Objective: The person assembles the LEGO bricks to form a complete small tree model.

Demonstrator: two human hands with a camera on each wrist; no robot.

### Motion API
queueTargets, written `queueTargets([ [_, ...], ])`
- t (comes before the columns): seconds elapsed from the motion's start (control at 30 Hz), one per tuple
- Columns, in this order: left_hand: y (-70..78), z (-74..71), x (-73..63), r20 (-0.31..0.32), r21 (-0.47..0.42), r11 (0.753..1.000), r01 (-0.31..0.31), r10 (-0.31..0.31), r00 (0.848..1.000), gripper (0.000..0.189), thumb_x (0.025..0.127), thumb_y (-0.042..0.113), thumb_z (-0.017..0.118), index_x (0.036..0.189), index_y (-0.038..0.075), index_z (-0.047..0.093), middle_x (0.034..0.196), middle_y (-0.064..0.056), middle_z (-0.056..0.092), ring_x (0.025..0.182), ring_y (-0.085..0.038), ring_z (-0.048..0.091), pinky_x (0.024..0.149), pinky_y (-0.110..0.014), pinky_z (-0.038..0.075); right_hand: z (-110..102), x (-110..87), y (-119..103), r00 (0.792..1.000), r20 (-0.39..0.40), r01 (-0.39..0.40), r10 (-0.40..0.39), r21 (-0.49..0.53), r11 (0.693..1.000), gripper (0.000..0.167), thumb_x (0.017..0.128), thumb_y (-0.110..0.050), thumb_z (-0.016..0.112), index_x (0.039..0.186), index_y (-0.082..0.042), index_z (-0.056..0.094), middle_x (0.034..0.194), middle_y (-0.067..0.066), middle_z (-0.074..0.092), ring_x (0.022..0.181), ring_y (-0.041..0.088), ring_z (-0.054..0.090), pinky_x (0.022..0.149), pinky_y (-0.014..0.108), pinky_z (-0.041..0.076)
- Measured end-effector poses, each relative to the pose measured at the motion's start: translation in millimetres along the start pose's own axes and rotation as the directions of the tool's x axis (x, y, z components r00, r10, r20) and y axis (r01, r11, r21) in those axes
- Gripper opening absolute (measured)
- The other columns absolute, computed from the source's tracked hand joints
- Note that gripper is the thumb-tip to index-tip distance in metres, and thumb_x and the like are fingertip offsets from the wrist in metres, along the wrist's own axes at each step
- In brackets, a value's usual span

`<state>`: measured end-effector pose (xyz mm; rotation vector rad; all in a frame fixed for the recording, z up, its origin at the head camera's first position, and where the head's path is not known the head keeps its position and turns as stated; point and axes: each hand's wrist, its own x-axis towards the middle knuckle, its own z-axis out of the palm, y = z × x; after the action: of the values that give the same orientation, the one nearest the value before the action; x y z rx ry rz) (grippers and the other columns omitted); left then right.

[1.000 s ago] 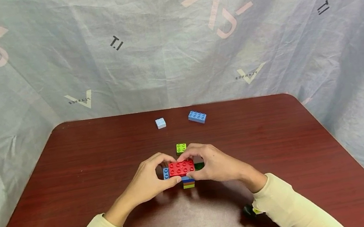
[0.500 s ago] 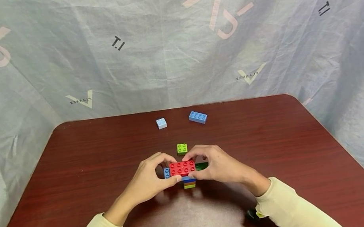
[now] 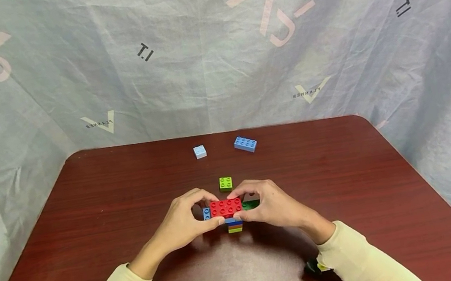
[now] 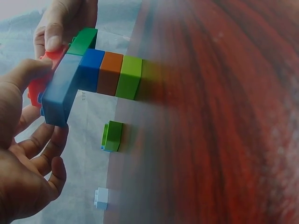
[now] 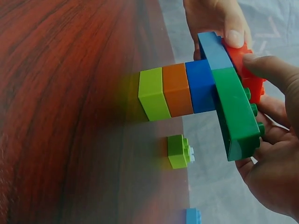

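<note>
A red brick (image 3: 226, 208) tops a brick tower at the middle of the table. It spans a light blue brick (image 4: 61, 88) on the left and a green brick (image 5: 237, 114) on the right. Below these come a dark blue brick (image 5: 200, 87), an orange brick (image 5: 177, 90) and a lime brick (image 5: 154, 94). My left hand (image 3: 184, 219) pinches the red brick's left part, thumb in front and fingers behind. From the other side my right hand (image 3: 273, 203) pinches its right part the same way.
Just behind the tower lies a loose lime brick (image 3: 226, 183). Farther back are a small pale blue brick (image 3: 199, 152) and a longer blue brick (image 3: 245, 143). A grey printed cloth (image 3: 205, 74) hangs behind the dark red table (image 3: 126, 187).
My right hand has shifted slightly right along the red brick, and more of the green brick shows beside it. The left hand and the tower have stayed nearly still.
</note>
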<state>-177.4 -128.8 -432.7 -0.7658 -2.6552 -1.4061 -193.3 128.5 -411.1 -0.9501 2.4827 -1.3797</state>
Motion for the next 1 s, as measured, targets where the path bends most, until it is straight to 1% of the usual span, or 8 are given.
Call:
queueTargets([
  [0.2, 1.3, 0.0, 0.8, -0.002, -0.013, 1.0, 0.006, -0.006, 1.0, 0.032, 0.078, 0.031, 0.091, 0.103, 0.029, 0.071, 0.095, 0.011, 0.065, 0.085, -0.01, 0.059, 0.072, -0.038, 0.054, 1.0, -1.0, 1.6, 1.0, -0.012, 0.008, -0.008, -0.007, 1.0, 0.032, 0.085, -0.025, 0.086, 0.114, -0.018, 0.075, 0.112, -0.005, 0.074, 0.107, 0.014, 0.068, 0.098, 0.052, 0.056],
  [0.43, 1.3, 1.5, 0.6, 0.003, -0.009, 1.0, 0.014, -0.014, 1.0, 0.031, 0.077, 0.032, 0.092, 0.101, 0.03, 0.073, 0.095, 0.012, 0.066, 0.085, -0.009, 0.06, 0.071, -0.033, 0.054, 2.6, -1.8, 4.1, 1.0, 0.005, 0.027, -0.027, -0.011, 1.0, 0.03, 0.085, -0.021, 0.087, 0.112, -0.018, 0.074, 0.11, -0.007, 0.074, 0.106, 0.011, 0.068, 0.096, 0.042, 0.058],
  [0.6, 0.3, 1.4, 0.4, -0.014, 0.009, 1.0, 0.008, -0.008, 1.0, 0.03, 0.077, 0.03, 0.092, 0.099, 0.031, 0.073, 0.095, 0.014, 0.066, 0.086, -0.008, 0.06, 0.073, -0.034, 0.055, 3.2, 0.4, 5.4, 0.999, 0.002, 0.04, -0.04, -0.024, 0.999, 0.03, 0.084, -0.02, 0.087, 0.111, -0.019, 0.075, 0.108, -0.009, 0.073, 0.105, 0.009, 0.068, 0.094, 0.04, 0.058],
  [0.83, 1.3, 1.2, 0.2, -0.023, 0.029, 1.0, 0.002, -0.001, 1.0, 0.029, 0.076, 0.03, 0.093, 0.097, 0.03, 0.073, 0.093, 0.015, 0.066, 0.085, -0.007, 0.06, 0.073, -0.027, 0.052, 4.6, 0.7, 6.5, 0.999, -0.006, 0.05, -0.05, -0.019, 0.999, 0.03, 0.083, -0.019, 0.087, 0.111, -0.018, 0.075, 0.106, -0.008, 0.073, 0.1, 0.008, 0.068, 0.086, 0.035, 0.06],
  [0.93, 2.1, 2.1, 0.2, -0.025, 0.029, 1.0, 0.001, 0.0, 1.0, 0.029, 0.076, 0.029, 0.093, 0.097, 0.029, 0.074, 0.094, 0.014, 0.066, 0.085, -0.007, 0.059, 0.072, -0.027, 0.051, 5.5, 0.3, 7.4, 0.998, -0.015, 0.064, -0.064, -0.014, 0.998, 0.03, 0.083, -0.02, 0.088, 0.111, -0.018, 0.075, 0.105, -0.006, 0.073, 0.1, 0.009, 0.068, 0.086, 0.033, 0.06],
  [1.0, 2.6, 3.0, 0.4, -0.024, 0.028, 1.0, 0.003, -0.002, 1.0, 0.029, 0.075, 0.029, 0.093, 0.097, 0.029, 0.074, 0.094, 0.013, 0.067, 0.085, -0.008, 0.059, 0.071, -0.027, 0.051, 5.9, -0.4, 8.2, 0.997, -0.022, 0.067, -0.067, -0.01, 0.998, 0.03, 0.083, -0.02, 0.088, 0.111, -0.017, 0.075, 0.106, -0.005, 0.074, 0.101, 0.009, 0.068, 0.089, 0.033, 0.06],
])
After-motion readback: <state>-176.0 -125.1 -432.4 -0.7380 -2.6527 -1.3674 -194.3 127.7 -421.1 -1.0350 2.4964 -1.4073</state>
